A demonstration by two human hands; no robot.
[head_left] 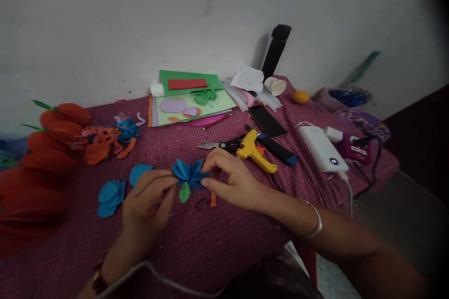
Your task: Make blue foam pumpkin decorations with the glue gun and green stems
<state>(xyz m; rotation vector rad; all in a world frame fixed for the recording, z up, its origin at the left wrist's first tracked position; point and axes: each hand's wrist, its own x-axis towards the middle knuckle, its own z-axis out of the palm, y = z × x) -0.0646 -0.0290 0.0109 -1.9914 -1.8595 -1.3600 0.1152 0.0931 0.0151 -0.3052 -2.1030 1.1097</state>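
Note:
A blue paper flower point(189, 175) with thin pointed petals is held between my two hands over the table. My left hand point(149, 201) grips its left edge, fingers closed. With thumb and forefinger, my right hand point(233, 178) pinches petals on the opposite side. A green paper leaf point(184, 192) hangs below the petals. Close to my left hand lie a blue paper disc point(139, 173) and a pile of blue petal cutouts point(110, 197). Just beyond my right hand are scissors point(224, 145) and a yellow glue gun point(254, 152).
Orange paper pumpkins point(49, 163) stand at the left, beside a heap of paper scraps point(105, 140). Coloured sheets point(192, 112) lie at the back. To the right are a phone point(267, 121), a white power bank point(322, 148), a purple power socket point(354, 149) and cables.

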